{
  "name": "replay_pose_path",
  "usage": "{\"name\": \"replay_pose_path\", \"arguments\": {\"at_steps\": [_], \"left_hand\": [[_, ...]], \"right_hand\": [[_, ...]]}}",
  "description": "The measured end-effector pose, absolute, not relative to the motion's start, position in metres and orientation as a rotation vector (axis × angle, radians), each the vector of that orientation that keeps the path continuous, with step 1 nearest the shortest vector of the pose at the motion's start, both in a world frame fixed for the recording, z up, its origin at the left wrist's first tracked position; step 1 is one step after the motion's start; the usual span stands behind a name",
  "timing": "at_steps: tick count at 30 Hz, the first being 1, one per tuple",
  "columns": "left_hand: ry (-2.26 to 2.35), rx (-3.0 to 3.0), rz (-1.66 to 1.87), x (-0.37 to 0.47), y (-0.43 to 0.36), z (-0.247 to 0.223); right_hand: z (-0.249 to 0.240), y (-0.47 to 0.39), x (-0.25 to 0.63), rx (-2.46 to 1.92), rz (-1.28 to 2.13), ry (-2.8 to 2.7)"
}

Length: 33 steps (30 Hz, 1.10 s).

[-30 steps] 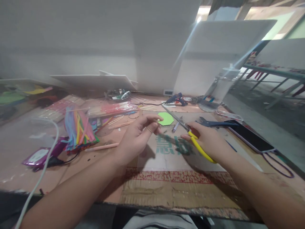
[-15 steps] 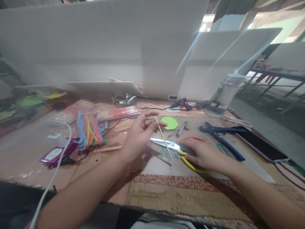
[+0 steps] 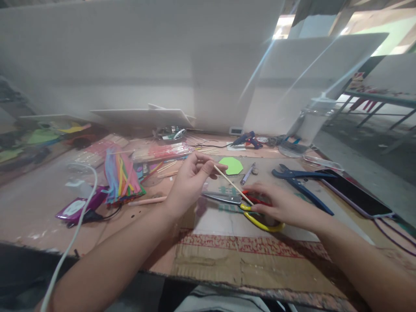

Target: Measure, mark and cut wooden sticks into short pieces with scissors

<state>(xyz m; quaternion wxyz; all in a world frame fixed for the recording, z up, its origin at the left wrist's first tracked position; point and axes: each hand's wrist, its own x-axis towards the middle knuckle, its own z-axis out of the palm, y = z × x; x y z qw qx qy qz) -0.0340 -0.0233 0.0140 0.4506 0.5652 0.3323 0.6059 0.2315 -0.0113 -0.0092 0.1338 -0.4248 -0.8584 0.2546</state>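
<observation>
My left hand [image 3: 191,177] pinches one end of a thin pale wooden stick [image 3: 231,183] between thumb and fingers. The stick slants down to the right, and its lower end meets the thumb and fingertips of my right hand [image 3: 276,203], which is closed on it. Beneath lies a pair of scissors [image 3: 224,197] with one red and one yellow handle, blades pointing left, on a whitish sheet [image 3: 208,225] over cardboard. Just beyond my left fingers sits a light green octagonal paper piece [image 3: 231,166]. A purple pen [image 3: 248,174] rests to its right.
Blue-handled pliers [image 3: 300,188] and a phone [image 3: 357,193] lie at right. A glue gun [image 3: 248,140] and a clear container [image 3: 300,125] stand behind. Colourful strips [image 3: 121,180], a purple device [image 3: 79,208] and a white cable [image 3: 78,234] are at left.
The stick's lower end has swung right and up, to my right fingers. My right hand has come off the scissors' handles, and the scissors have shifted slightly. My left hand stays nearly in place.
</observation>
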Motion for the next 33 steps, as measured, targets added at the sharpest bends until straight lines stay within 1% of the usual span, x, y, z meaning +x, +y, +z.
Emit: {"name": "replay_pose_path", "arguments": {"at_steps": [3,5,7,10,11,13,15,16,18,20,23,27,33], "left_hand": [[0.803,1.367,1.551,-0.03,-0.025,0.01],[0.792,1.352,1.576,-0.028,-0.025,0.008],[0.831,1.374,1.576,-0.029,-0.024,0.008],[0.987,1.542,1.478,-0.038,-0.016,0.013],[1.06,1.638,1.393,-0.042,-0.011,0.015],[1.223,1.88,1.11,-0.047,0.0,0.017],[1.359,2.122,0.784,-0.049,0.011,0.016],[1.411,2.224,0.677,-0.048,0.016,0.013],[1.477,2.401,0.617,-0.042,0.024,0.007],[1.502,2.554,0.663,-0.034,0.028,0.0],[1.449,2.727,0.597,-0.022,0.03,-0.01],[1.303,2.766,0.417,-0.011,0.033,-0.025],[1.241,2.693,0.39,-0.017,0.027,-0.037]], "right_hand": [[-0.005,-0.013,0.229,-1.2,0.999,-2.286],[-0.004,-0.017,0.224,-1.188,1.061,-2.229],[-0.001,-0.019,0.221,-1.235,0.945,-2.229],[0.009,-0.009,0.228,-1.328,0.606,-2.242],[0.012,-0.002,0.233,-1.342,0.5,-2.261],[0.018,0.017,0.243,-1.331,0.354,-2.351],[0.019,0.036,0.25,-1.322,0.244,-2.433],[0.017,0.044,0.252,-1.325,0.208,-2.459],[0.009,0.055,0.25,-1.331,0.177,-2.484],[-0.001,0.06,0.243,-1.313,0.19,-2.493],[-0.018,0.058,0.234,-1.241,0.224,-2.529],[-0.032,0.058,0.238,-1.185,0.215,-2.572],[-0.037,0.064,0.272,-1.195,0.121,-2.581]]}}
